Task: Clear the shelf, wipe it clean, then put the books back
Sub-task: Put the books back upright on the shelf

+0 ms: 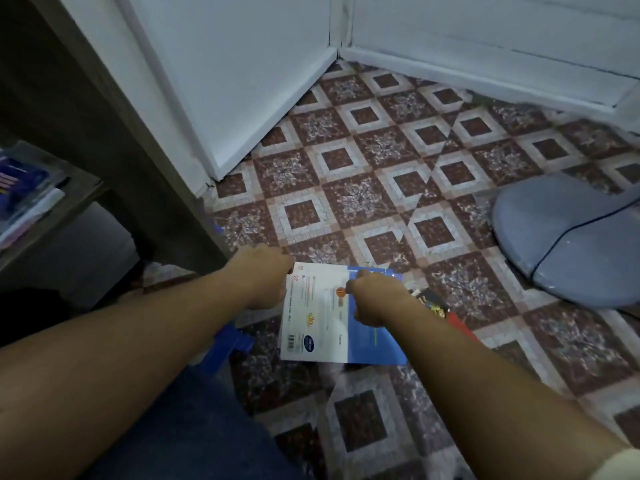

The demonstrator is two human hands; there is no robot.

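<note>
Books (318, 327) stacked on floor (363, 188), likely parked while shelf (74, 199) gets wiped. Left hand (265, 277), right hand (377, 299): each grip curled over stack's far edge.

Maroon-and-cream floor tiles (363, 199) repeat diamonds and squares, some speckled with pale flowers. The book (322, 327) is white beside blue, dotted orange. The round base (571, 244) is grey-blue, the walls (242, 64) white.

The patterned tile floor (398, 150) has a white-and-blue book (322, 327) at its middle, lying on it or just above; I cannot tell which. A dark book (433, 303) lies just beside it. A grey round base (571, 244) with a black cord (554, 237) lies near the right edge. At the left edge, a wooden shelf (52, 216) carries stacked books (20, 188).
</note>
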